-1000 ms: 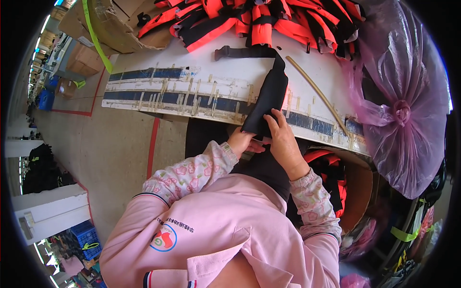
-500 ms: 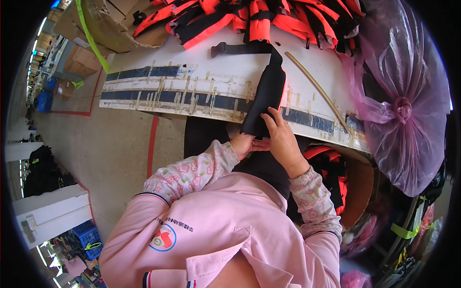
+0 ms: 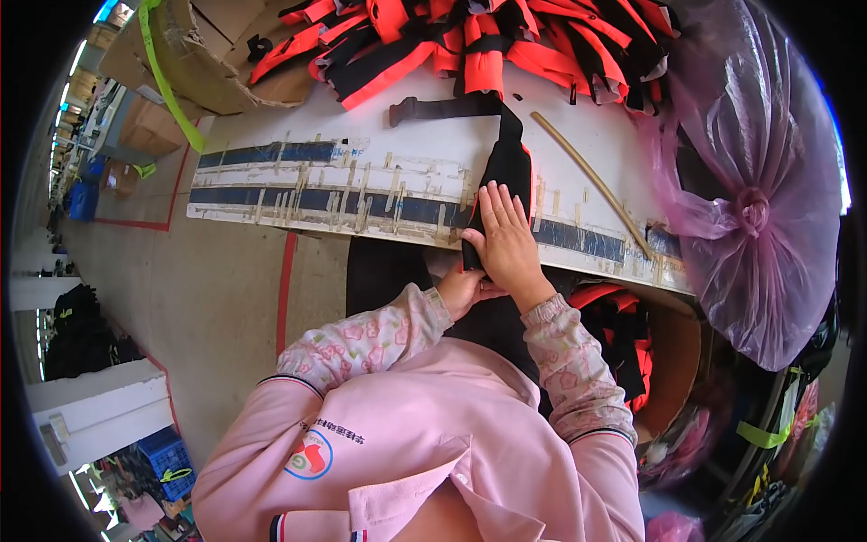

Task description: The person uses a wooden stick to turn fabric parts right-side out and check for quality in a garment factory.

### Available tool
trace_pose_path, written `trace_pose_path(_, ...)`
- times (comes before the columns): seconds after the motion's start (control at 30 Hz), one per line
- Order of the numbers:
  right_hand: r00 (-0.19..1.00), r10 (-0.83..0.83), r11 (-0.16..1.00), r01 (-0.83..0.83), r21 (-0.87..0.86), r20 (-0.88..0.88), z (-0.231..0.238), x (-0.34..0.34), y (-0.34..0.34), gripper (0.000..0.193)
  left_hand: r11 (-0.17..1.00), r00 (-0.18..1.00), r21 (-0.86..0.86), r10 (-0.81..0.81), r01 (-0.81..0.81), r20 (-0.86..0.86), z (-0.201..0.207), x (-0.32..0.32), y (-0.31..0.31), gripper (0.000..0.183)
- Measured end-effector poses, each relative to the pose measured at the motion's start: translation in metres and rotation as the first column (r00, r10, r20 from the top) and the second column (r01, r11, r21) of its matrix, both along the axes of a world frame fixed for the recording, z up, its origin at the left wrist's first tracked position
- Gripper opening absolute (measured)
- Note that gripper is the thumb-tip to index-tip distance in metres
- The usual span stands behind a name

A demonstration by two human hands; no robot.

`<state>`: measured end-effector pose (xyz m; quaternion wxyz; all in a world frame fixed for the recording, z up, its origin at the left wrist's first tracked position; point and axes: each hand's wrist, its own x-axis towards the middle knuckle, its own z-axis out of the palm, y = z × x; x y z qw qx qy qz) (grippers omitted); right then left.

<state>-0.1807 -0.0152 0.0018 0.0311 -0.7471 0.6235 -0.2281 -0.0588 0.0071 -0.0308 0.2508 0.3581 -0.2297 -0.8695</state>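
A long black fabric piece (image 3: 508,163) lies over the front edge of a white worktable (image 3: 361,167) and hangs down toward my lap. My right hand (image 3: 506,239) presses flat on it at the table's edge, fingers spread. My left hand (image 3: 462,289) is just below the edge, fingers curled under the fabric, pinching it. A black strap (image 3: 442,108) runs from the top of the piece toward the left.
A heap of red and black vests (image 3: 470,41) fills the back of the table. A thin tan stick (image 3: 591,181) lies to the right. A tied pink plastic bag (image 3: 754,190) bulges at right. Cardboard boxes (image 3: 194,50) stand at left, and a box of red pieces (image 3: 632,339) sits below.
My right hand has opened from a pinching grip and now lies flat on the black piece. The piece has been drawn nearer along the table's edge.
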Motion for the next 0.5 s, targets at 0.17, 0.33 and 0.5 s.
trace_pose_path(0.17,1.000,0.005,1.000,-0.005,0.018,-0.001,0.004,0.000,-0.002,0.067,0.995,0.995,0.089,-0.043,0.051,-0.089,-0.010,0.004,-0.003,0.030)
trace_pose_path(0.33,0.999,0.008,1.000,-0.008,-0.003,0.040,0.000,-0.007,-0.003,0.062,0.998,0.997,-0.008,-0.065,0.065,0.050,0.001,-0.006,-0.006,0.030)
trace_pose_path(0.5,0.823,-0.061,0.998,0.050,0.035,0.565,0.038,-0.053,0.000,0.035,0.998,0.999,-0.047,-0.048,0.047,-0.024,-0.005,-0.002,-0.005,0.030)
